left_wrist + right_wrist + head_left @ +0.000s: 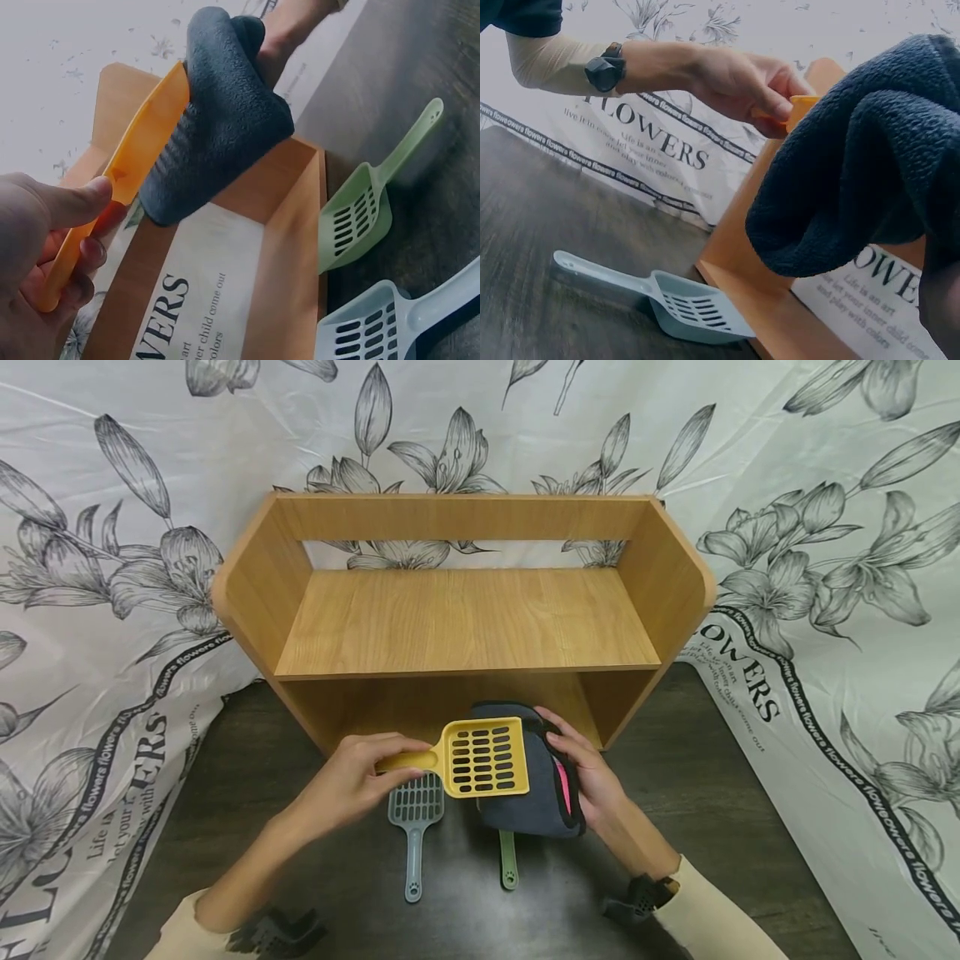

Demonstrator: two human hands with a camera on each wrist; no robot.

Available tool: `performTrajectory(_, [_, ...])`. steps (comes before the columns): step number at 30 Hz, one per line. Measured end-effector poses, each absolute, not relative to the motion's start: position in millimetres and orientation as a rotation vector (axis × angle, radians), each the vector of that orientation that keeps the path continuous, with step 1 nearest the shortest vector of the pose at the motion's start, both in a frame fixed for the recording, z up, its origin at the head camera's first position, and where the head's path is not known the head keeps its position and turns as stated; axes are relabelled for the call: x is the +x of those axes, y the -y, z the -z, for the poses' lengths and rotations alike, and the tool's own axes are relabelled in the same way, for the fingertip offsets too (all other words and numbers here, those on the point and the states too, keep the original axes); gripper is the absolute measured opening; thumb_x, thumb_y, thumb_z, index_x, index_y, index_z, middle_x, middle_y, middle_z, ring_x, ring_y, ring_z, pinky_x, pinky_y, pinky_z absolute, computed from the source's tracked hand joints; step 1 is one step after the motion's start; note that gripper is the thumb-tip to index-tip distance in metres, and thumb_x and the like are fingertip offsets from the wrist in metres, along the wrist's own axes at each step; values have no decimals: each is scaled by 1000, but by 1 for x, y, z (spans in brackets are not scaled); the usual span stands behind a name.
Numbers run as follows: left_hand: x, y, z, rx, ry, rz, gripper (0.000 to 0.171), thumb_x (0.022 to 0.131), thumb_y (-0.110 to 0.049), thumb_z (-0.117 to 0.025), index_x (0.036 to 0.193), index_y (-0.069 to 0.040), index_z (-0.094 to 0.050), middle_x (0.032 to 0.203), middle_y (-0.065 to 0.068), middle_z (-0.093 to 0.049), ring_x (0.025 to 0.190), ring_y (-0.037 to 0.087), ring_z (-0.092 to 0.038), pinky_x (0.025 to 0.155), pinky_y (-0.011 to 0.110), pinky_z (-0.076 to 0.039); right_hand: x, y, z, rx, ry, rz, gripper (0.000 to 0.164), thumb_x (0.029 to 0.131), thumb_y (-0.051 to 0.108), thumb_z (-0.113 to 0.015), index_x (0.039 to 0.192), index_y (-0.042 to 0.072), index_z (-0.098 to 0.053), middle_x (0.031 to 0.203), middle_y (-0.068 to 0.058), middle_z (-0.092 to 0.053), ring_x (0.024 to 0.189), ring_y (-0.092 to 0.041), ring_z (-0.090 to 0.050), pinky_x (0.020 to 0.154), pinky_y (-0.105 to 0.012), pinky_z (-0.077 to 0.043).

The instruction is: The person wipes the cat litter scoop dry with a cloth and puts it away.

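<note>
My left hand (363, 774) pinches the handle of a yellow cat litter scoop (447, 758), its slotted head level and turned to the right. The right hand (588, 772) grips a folded dark blue cloth (517, 814) with black edging and a bit of pink. The scoop's head is against or just in front of the cloth; in the left wrist view its far edge meets the cloth (232, 112). Below lie a grey-blue litter scoop (414, 852) and a green litter scoop (508, 860), whose head is hidden by the cloth in the head view.
A two-level wooden shelf (465, 618) stands just beyond the hands on a dark table (337, 893). Behind it and along both sides hangs white sheeting (840, 610) printed with flowers and lettering.
</note>
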State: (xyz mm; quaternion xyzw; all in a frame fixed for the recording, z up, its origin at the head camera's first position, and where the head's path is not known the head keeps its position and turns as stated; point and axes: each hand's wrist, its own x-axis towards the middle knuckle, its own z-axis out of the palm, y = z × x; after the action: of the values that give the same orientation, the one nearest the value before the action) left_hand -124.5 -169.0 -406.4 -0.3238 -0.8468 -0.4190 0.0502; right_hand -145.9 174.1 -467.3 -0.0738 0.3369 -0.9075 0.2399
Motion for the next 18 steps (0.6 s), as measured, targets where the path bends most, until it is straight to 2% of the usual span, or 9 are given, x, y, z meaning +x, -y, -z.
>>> performTrajectory(7, [-126, 179, 412, -883, 2612, 1219, 32, 88, -2, -84, 119, -5, -78, 109, 3, -80, 76, 6, -60, 54, 22, -47, -142, -193, 459, -256, -1269, 2426, 45, 111, 6, -51, 155, 15, -49, 139, -5, -62, 118, -18, -68, 96, -32, -58])
performTrajectory(10, [-129, 184, 415, -805, 2630, 1209, 32, 88, -1, -85, 119, -6, -79, 109, 3, -80, 73, 7, -59, 53, 22, -45, -140, -201, 456, -346, -1457, 2359, 46, 109, 2, -54, 154, 12, -51, 137, -7, -63, 116, -20, -70, 93, -33, -60])
performTrajectory(14, [-133, 190, 419, -712, 2642, 1209, 31, 88, -2, -84, 119, -6, -79, 108, 6, -79, 71, 6, -59, 55, 22, -47, -137, -205, 448, -501, -1618, 2251, 51, 103, -9, -59, 151, 7, -54, 132, -11, -68, 114, -22, -72, 88, -37, -62])
performTrajectory(18, [-135, 194, 421, -661, 2651, 1224, 30, 90, -5, -84, 120, -6, -79, 108, 8, -79, 67, 6, -56, 54, 22, -45, -132, -203, 438, -699, -1909, 2066, 54, 93, -11, -72, 144, 3, -59, 131, -10, -70, 109, -21, -73, 87, -34, -62])
